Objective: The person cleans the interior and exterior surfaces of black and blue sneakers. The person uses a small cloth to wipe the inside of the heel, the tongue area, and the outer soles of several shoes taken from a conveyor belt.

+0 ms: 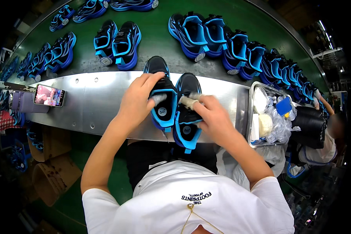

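Note:
Two black sneakers with bright blue lining and soles stand side by side before me, toes pointing away. My left hand (138,96) grips the left sneaker (156,65), fingers across its upper and a covered thumb at the collar. On the right sneaker (188,82), my right hand (214,116) is closed at the tongue and collar. Pale wraps cover some of its fingertips, which are slightly blurred. Both insoles carry a round pale mark. The right sneaker's heel hangs over the metal edge on my side.
A metal ledge (101,111) borders a green conveyor belt (154,33) carrying several pairs of similar sneakers (126,45). A phone (49,96) leans at the left. On the right stands a clear tray (254,141) of plastic-wrapped bits; a person (319,142) sits beyond. Cardboard boxes (52,177) lie lower left.

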The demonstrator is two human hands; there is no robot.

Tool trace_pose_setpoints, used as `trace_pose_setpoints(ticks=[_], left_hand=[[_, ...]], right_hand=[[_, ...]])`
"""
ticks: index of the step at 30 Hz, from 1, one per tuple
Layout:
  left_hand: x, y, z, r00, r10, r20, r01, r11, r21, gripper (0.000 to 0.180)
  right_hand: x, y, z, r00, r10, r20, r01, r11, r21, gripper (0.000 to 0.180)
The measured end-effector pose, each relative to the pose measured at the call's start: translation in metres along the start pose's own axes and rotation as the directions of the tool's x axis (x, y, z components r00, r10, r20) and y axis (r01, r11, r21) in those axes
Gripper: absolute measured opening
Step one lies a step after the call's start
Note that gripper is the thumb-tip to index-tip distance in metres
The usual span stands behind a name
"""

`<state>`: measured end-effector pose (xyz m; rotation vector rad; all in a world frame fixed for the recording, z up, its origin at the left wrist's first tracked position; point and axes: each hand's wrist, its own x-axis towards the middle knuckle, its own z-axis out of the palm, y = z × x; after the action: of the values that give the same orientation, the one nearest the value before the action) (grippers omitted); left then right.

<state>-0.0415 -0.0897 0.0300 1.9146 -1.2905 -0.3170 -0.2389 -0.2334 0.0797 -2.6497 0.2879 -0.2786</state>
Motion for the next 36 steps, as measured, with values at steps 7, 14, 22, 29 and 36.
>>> trace_pose_setpoints(ticks=[7, 14, 22, 29, 36], left_hand=[[-0.011, 0.014, 0.021, 0.996, -0.011, -0.087, 0.022, 0.991, 0.129, 0.042], [-0.013, 0.030, 0.015, 0.994, -0.068, 0.082, 0.070, 0.997, -0.030, 0.046], [-0.016, 0.052, 0.040, 0.974, 0.210, 0.087, -0.227, 0.871, 0.436, 0.026], [-0.049, 0.073, 0.049, 1.000, -0.023, 0.011, 0.019, 0.961, 0.276, 0.047], [0.004, 0.048, 0.017, 0.934, -0.009, 0.358, -0.106, 0.948, 0.301, 0.036]], right_hand=[[-0.011, 0.021, 0.025, 0.966, 0.250, -0.069, -0.211, 0.911, 0.356, 0.033], [-0.018, -0.016, -0.002, 0.975, 0.149, 0.165, -0.195, 0.931, 0.310, 0.046], [-0.041, -0.019, 0.026, 0.994, -0.101, 0.039, 0.105, 0.986, -0.130, 0.036], [-0.065, -0.010, 0.033, 0.999, -0.038, 0.010, 0.037, 0.998, 0.059, 0.057], [-0.046, 0.005, -0.009, 0.905, 0.091, 0.416, -0.305, 0.821, 0.482, 0.044]])
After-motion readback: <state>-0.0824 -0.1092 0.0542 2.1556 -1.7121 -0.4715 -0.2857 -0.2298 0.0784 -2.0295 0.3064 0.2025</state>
